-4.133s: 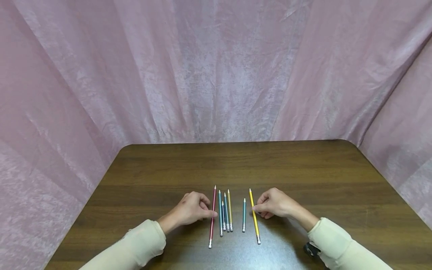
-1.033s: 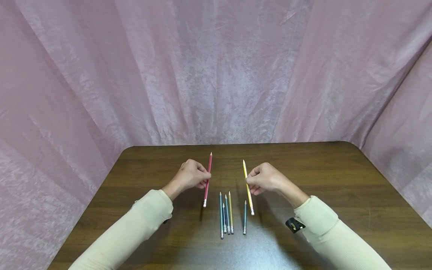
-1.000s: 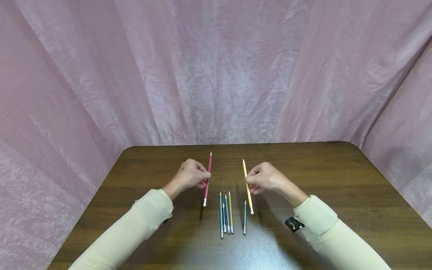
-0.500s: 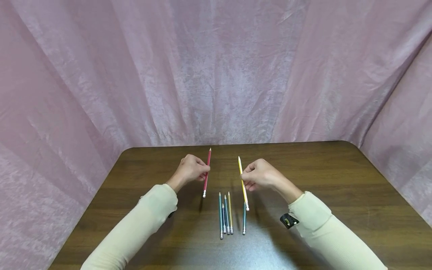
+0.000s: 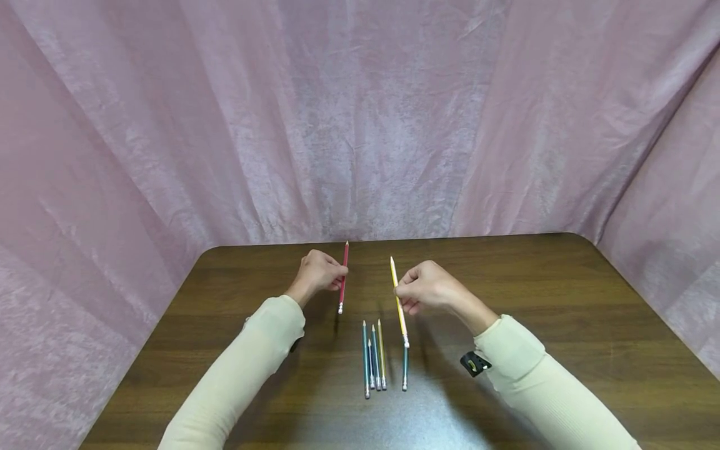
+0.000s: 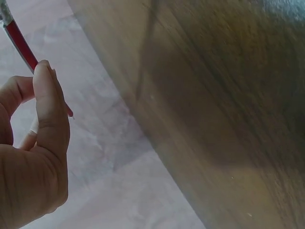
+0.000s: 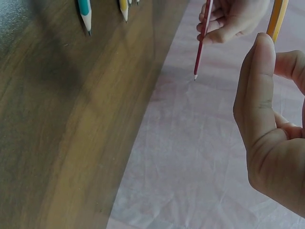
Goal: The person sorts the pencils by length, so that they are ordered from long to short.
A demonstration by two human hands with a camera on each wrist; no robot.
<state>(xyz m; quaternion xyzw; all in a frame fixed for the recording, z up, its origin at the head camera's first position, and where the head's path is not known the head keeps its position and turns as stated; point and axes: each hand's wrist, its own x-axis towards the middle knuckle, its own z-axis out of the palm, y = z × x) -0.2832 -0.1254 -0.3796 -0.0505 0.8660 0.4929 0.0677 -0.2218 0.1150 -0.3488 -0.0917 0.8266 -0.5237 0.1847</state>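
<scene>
The left hand (image 5: 318,272) is pinching a red pencil (image 5: 345,255) between thumb and fingers, holding it clear of the surface (image 5: 506,275) close to the far edge, its sharpened tip pointing towards that edge and its eraser towards the person. The right hand (image 5: 432,287) is likewise pinching a yellow pencil (image 5: 402,315) in the air, a little farther from the far edge, with its tip leaning towards the left. Beneath its eraser end, a lone teal pencil (image 5: 405,372) is lying on the surface, partly hidden in the head view. Left of that, four more are lying side by side, tips to the far edge: a long teal one (image 5: 365,359), a short dark one (image 5: 370,365), a blue one (image 5: 375,356) and a gold one (image 5: 382,356). Pale sleeves (image 5: 512,356) are covering the forearms, and a pink curtain (image 5: 394,125) is hanging beyond the far edge.
</scene>
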